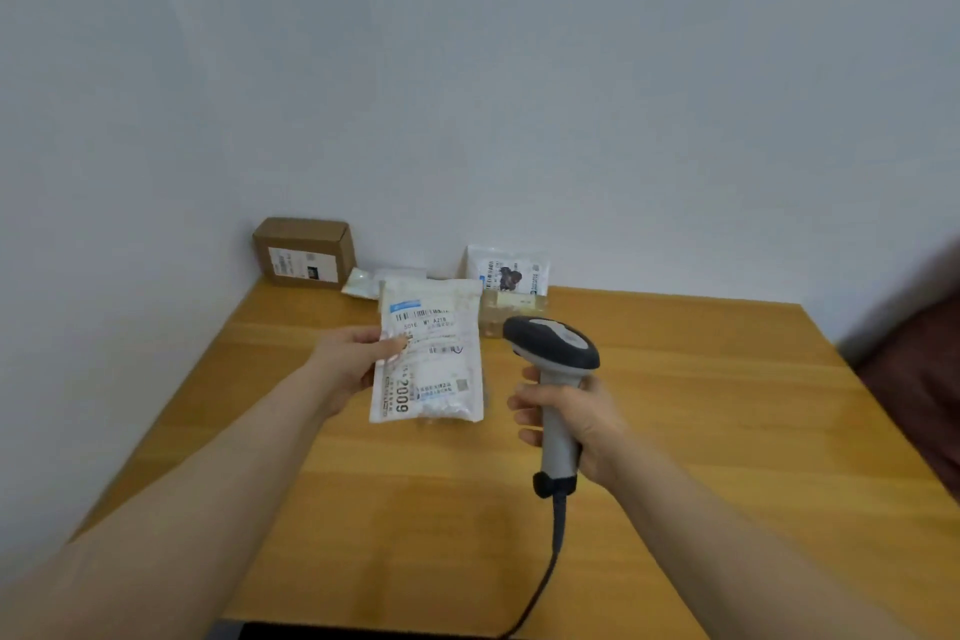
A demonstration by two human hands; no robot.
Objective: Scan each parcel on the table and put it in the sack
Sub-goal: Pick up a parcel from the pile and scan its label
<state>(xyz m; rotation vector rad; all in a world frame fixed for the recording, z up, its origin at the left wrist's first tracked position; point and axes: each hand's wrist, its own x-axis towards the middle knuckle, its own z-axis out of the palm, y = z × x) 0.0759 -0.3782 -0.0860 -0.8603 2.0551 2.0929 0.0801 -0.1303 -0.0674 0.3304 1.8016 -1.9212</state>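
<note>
The cable (545,582) is cut off at the lower edge. The scanner (558,353) is gripped round its handle by the right hand (582,424). A white parcel (434,353) is pinched at its edge by the left hand (350,361), above the table (701,405). Behind, a beige parcel (498,308) is partly hidden by the scanner.

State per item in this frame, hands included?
left hand: holds white bag parcel by its edge
white bag parcel: lifted, label toward camera
right hand: grips scanner handle
scanner: raised, beside the parcel
cardboard box: closed, upright
white pouch: propped upright
clear packet: lying beside the box
</note>
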